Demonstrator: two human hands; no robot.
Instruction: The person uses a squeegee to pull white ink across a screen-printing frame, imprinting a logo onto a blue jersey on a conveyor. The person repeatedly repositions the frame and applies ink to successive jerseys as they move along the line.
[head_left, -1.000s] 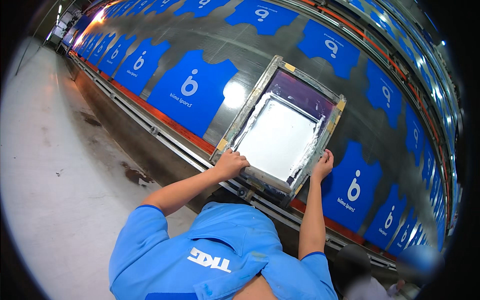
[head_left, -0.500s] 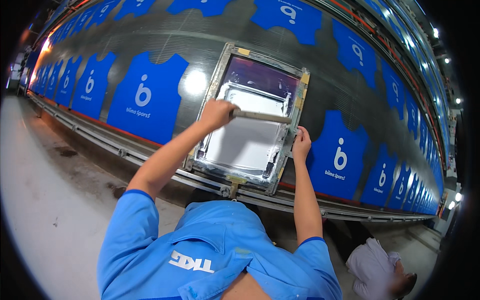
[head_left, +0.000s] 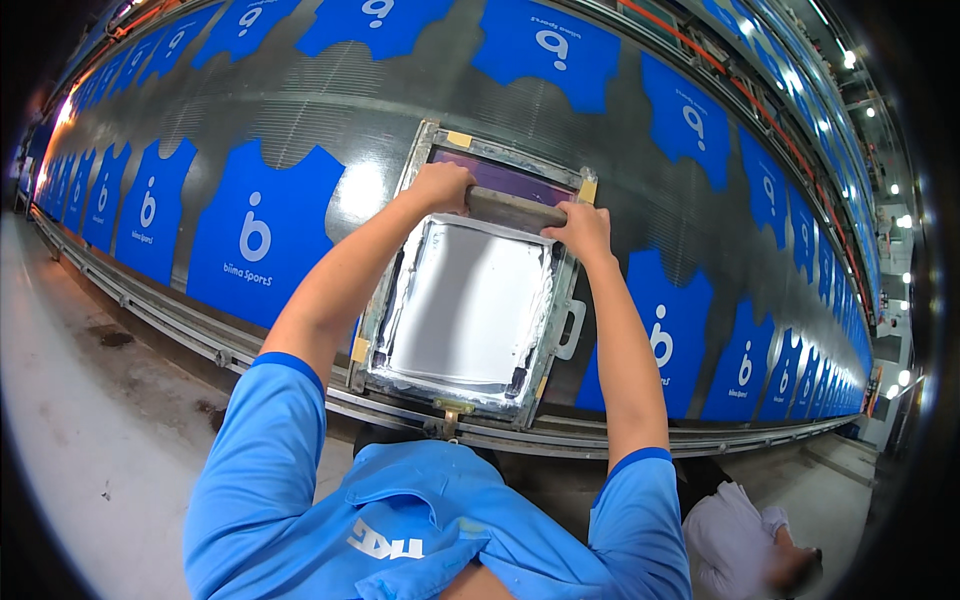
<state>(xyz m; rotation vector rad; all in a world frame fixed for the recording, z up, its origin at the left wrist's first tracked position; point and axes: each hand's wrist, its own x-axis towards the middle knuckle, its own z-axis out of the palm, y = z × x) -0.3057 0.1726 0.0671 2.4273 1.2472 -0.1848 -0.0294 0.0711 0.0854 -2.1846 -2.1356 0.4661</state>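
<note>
A screen printing frame (head_left: 558,352) lies on the long dark table in front of me, with a coat of white ink (head_left: 468,300) over most of its mesh. Across the far part of the frame runs a squeegee (head_left: 515,207) with a pale grey bar handle. My left hand (head_left: 442,188) is wrapped round its left end, and my right hand (head_left: 583,229) grips its right end. Beyond the squeegee, a strip of purple mesh (head_left: 500,173) shows. The squeegee's blade is hidden below its handle.
Blue sleeveless shirt pieces with white prints lie in rows, one left of the frame (head_left: 262,225) and one partly behind my right forearm (head_left: 690,300). A metal rail (head_left: 225,357) follows the table's near edge. A person in a pale top (head_left: 735,540) is at lower right.
My right hand has left the frame's right edge and taken hold of the squeegee. The squeegee has moved toward the far end of the frame, with my left hand still on it.
</note>
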